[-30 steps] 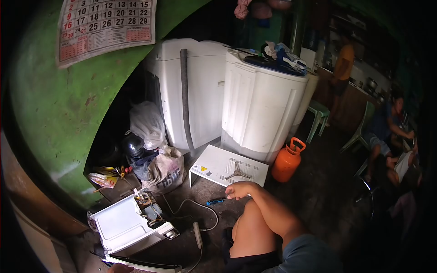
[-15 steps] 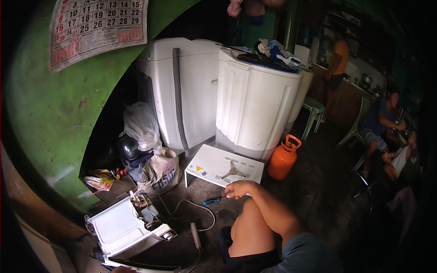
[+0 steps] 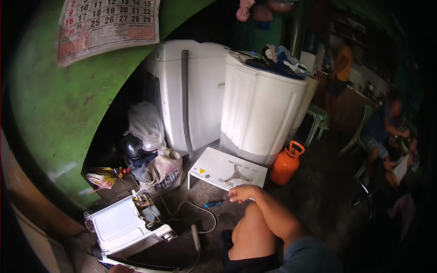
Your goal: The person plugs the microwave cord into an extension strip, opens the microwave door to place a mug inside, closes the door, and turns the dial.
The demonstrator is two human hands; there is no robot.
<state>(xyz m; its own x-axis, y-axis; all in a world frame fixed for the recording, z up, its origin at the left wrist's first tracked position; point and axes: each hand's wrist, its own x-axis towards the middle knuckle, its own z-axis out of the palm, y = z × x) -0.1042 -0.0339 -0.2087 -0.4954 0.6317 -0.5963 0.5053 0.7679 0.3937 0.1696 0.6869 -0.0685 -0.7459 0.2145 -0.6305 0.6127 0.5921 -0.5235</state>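
Head: right hand [image 3: 241, 193] by screwdriver [image 3: 212, 204], left [image 3: 121, 269] by panel [image 3: 109, 260].

View's swung a bit left vs. ½ sec ago. R hand [image 3: 241, 194] sits a bit lower in view. Person in orange top [image 3: 344, 62] now tips head fwd.

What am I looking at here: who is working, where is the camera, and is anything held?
No robot: a person works bare-handed, with a camera on their head looking forward and down. On the dark floor sit an opened white appliance with bare wiring, a low white stand bearing a three-armed metal piece, and an orange cylinder. The right hand is by a blue-handled tool; its grip is unclear. The left hand, mostly cut off, is near the appliance.
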